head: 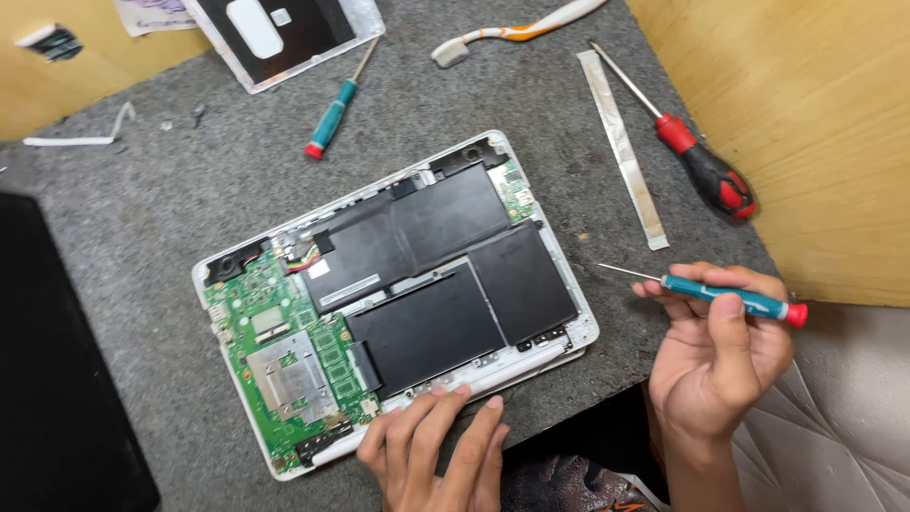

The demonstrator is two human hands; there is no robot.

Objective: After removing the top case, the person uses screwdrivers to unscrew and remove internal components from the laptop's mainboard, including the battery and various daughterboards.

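Note:
An opened white laptop (pixel 245 403) lies bottom-up on the grey mat, showing black battery cells (pixel 427 322) and a green circuit board (pixel 284 351). My left hand (pixel 431 446) rests with its fingertips on the laptop's near edge and holds nothing. My right hand (pixel 720 356) is to the right of the laptop, raised palm-up, gripping a small teal screwdriver (pixel 730 297) with a red end cap. Its thin tip points left toward the laptop without touching it.
On the grey mat (pixel 142 209) lie a second teal screwdriver (pixel 332 114), a larger red-and-black screwdriver (pixel 706 166), a toothbrush (pixel 512 30), a long silvery strip (pixel 621 142) and the removed cover panel (pixel 284 38). A black object (pixel 57 379) sits at left. Wooden surfaces border the mat.

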